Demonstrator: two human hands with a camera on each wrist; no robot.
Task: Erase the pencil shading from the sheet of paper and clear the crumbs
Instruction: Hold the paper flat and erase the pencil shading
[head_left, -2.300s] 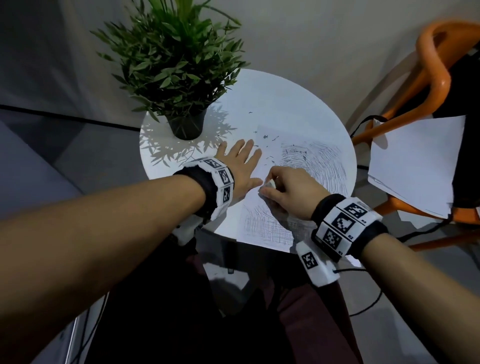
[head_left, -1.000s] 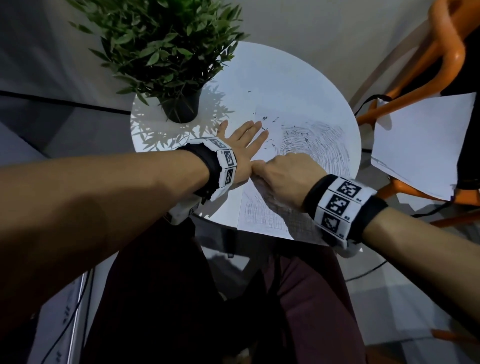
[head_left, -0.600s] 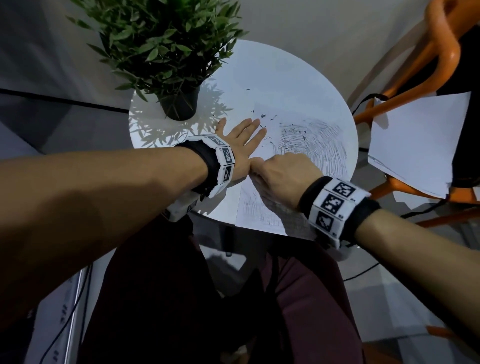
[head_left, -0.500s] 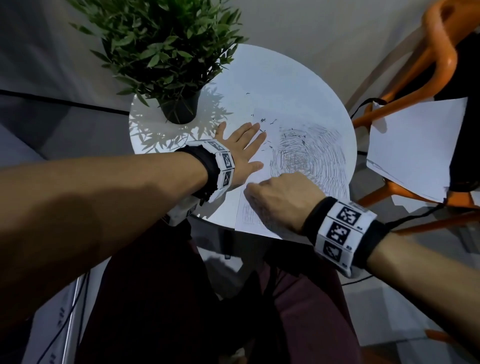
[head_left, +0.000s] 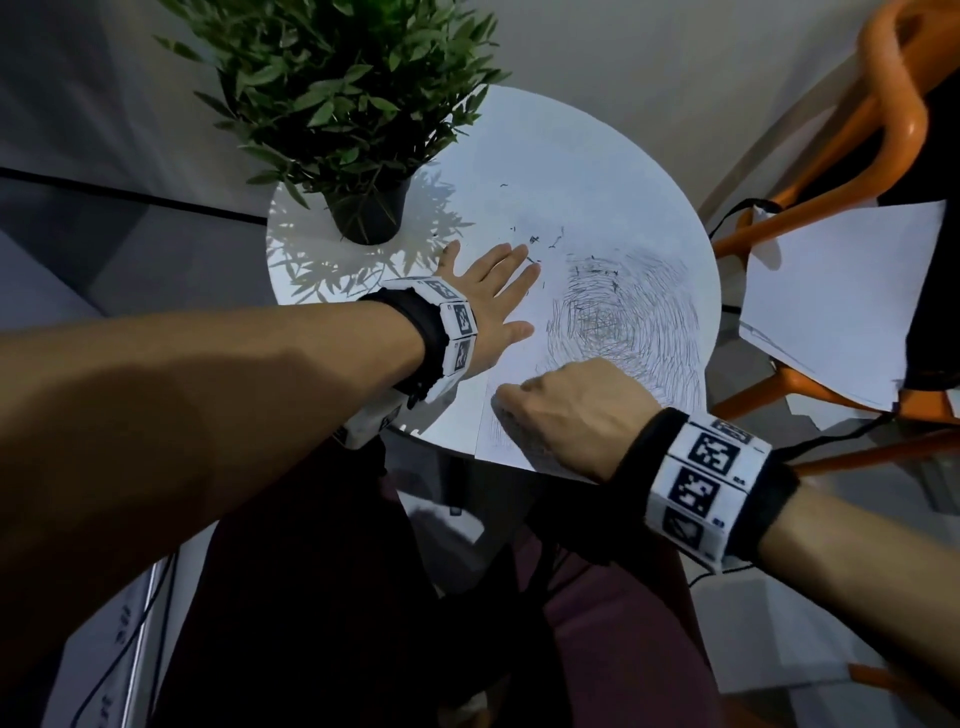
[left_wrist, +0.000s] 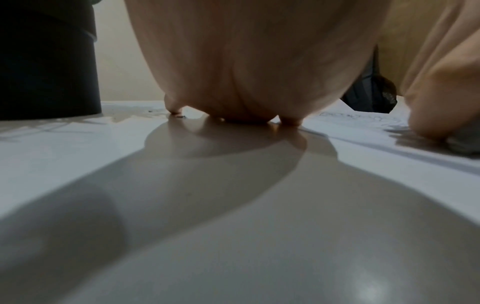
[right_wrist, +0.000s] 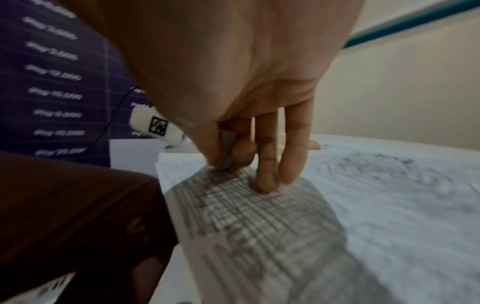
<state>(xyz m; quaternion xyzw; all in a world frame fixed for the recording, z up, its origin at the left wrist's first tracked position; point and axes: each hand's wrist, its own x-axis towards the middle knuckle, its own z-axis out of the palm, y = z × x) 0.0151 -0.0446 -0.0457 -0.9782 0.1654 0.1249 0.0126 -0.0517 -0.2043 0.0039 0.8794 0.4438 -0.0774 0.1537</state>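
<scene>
Paper (head_left: 524, 364) pinned by flat left hand (head_left: 488, 306); right hand (head_left: 571, 410) pinching eraser (right_wrist: 228, 148).

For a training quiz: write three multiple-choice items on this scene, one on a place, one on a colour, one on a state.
1. Where does the potted plant stand?
A. on the round table
B. on the chair
C. on the floor

2. What colour is the chair frame?
A. blue
B. orange
C. white

3. How is the left hand?
A. curled in a fist
B. flat, fingers spread
C. lifted away

Answers:
1 A: its pot sits on the tabletop.
2 B: the tubing is orange.
3 B: it presses flat beside the shading on the sheet of paper.
</scene>
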